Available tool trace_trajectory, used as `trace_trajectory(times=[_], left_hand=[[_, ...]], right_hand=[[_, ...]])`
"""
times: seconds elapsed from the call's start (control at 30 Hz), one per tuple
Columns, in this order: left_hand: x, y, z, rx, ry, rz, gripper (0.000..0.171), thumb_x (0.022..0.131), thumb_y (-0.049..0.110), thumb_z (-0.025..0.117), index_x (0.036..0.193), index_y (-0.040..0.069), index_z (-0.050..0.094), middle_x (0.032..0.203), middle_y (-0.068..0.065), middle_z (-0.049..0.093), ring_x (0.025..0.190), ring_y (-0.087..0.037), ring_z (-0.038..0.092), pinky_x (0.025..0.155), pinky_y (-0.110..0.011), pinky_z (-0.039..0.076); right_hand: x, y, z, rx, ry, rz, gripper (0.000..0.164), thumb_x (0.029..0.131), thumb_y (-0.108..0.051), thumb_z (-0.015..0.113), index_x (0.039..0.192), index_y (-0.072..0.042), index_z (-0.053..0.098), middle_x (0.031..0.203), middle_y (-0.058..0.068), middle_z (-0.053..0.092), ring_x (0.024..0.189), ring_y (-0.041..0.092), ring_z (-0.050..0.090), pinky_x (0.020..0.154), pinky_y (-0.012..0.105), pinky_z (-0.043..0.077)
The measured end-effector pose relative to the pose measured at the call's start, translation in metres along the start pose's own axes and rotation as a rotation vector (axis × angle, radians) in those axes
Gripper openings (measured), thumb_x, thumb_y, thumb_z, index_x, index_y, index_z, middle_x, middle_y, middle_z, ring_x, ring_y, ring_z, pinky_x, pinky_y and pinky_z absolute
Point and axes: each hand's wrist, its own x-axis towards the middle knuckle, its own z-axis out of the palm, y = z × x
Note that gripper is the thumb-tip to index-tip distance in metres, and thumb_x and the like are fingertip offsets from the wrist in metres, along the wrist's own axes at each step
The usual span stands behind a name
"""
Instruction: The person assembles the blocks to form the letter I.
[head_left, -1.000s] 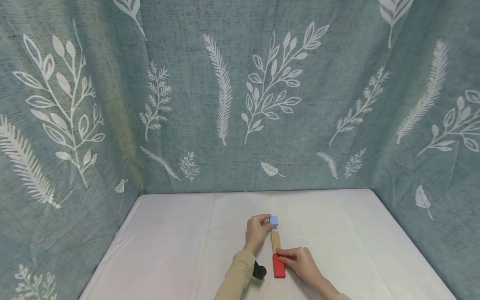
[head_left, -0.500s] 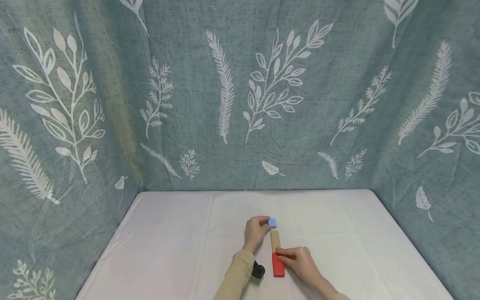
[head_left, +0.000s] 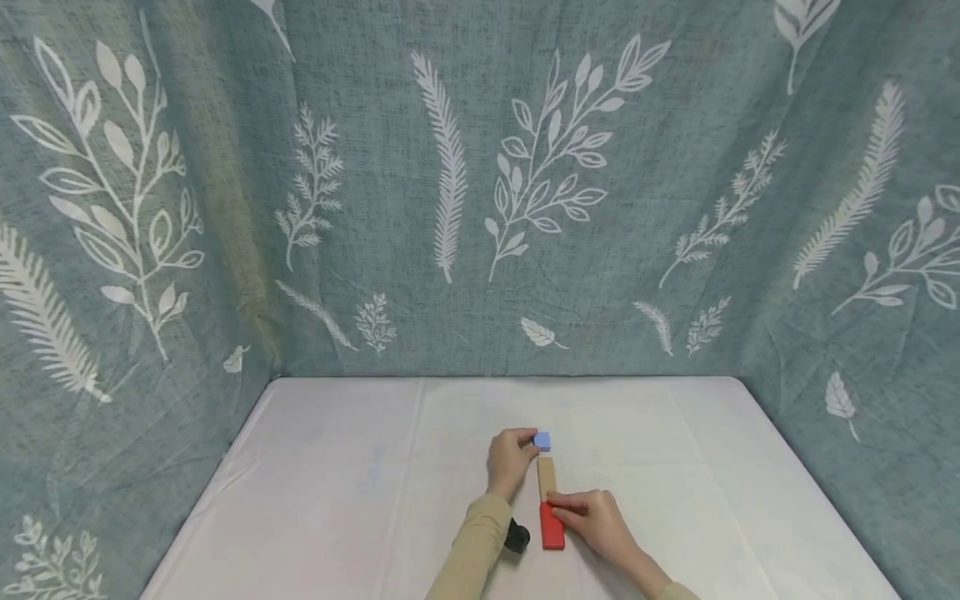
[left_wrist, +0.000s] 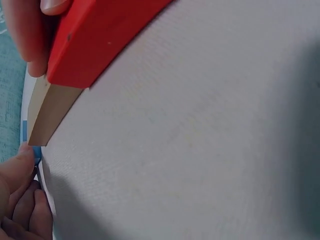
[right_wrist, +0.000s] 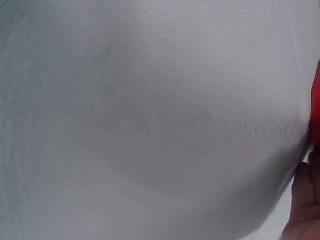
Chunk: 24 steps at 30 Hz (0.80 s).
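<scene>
In the head view my left hand (head_left: 510,461) pinches a small blue block (head_left: 542,441) between thumb and index finger. The block sits just beyond the far end of a plain wooden block (head_left: 547,478), with a narrow gap between them. A longer red block (head_left: 552,527) lies in line, its far end meeting the wooden one. My right hand (head_left: 597,521) pinches the red block near that joint. In the left wrist view the red block (left_wrist: 95,40) looks taller and wider than the wooden block (left_wrist: 52,107); fingers mostly hide the blue block (left_wrist: 37,154).
A white cloth covers the table (head_left: 337,483). Green-blue curtains (head_left: 375,208) with white leaf prints stand around its back and sides. A black wrist device (head_left: 517,537) shows beside the left sleeve (head_left: 471,550), close to the red block's left side.
The blue block in my left hand has come slightly nearer the wooden block, narrowing the gap. My right hand keeps its place on the red block. The head view has shifted a little.
</scene>
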Motion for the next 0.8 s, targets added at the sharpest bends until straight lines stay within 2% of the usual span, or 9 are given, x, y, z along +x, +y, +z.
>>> trace_trajectory(times=[0.23,0.3,0.47,0.57,0.8], left_hand=[[-0.0009,-0.0006,-0.0021,-0.061,0.022,0.004,0.026,0.075,0.004,0.075,0.101,0.007,0.074,0.102,-0.009,0.073,0.101,-0.028,0.067,0.086,-0.043,0.056],[-0.0021,-0.0018,-0.0032,-0.062,0.053,0.050,0.026,0.073,0.005,0.076,0.098,0.008,0.075,0.098,-0.008,0.074,0.097,-0.026,0.069,0.081,-0.038,0.057],[-0.0013,-0.0019,-0.0040,-0.068,0.063,0.075,0.025,0.072,0.005,0.075,0.097,0.008,0.075,0.096,-0.007,0.075,0.094,-0.025,0.069,0.080,-0.036,0.057],[0.0007,-0.0003,-0.0020,-0.072,0.028,0.016,0.026,0.074,0.004,0.074,0.100,0.006,0.074,0.100,-0.010,0.074,0.098,-0.028,0.069,0.085,-0.041,0.056],[0.0010,0.0004,0.0012,-0.033,0.022,-0.031,0.025,0.076,0.007,0.076,0.101,0.009,0.075,0.102,-0.007,0.074,0.102,-0.026,0.067,0.088,-0.042,0.055]], right_hand=[[0.0024,-0.0015,-0.0013,0.011,-0.023,0.033,0.022,0.083,-0.015,0.072,0.103,-0.005,0.074,0.104,0.009,0.073,0.098,0.025,0.069,0.079,0.026,0.060],[0.0023,-0.0015,-0.0015,0.008,-0.026,0.033,0.022,0.083,-0.015,0.072,0.103,-0.005,0.074,0.104,0.009,0.073,0.098,0.024,0.069,0.079,0.025,0.060],[0.0022,-0.0024,-0.0024,-0.004,-0.021,0.024,0.021,0.083,-0.013,0.071,0.102,-0.004,0.074,0.102,0.008,0.073,0.098,0.023,0.070,0.078,0.024,0.060],[0.0018,-0.0035,-0.0025,-0.004,-0.015,0.029,0.021,0.082,-0.010,0.071,0.102,-0.004,0.074,0.102,0.008,0.073,0.098,0.022,0.070,0.078,0.023,0.060],[0.0016,-0.0031,-0.0023,0.015,-0.021,0.051,0.021,0.083,-0.009,0.070,0.103,-0.003,0.074,0.103,0.009,0.073,0.099,0.023,0.069,0.078,0.023,0.060]])
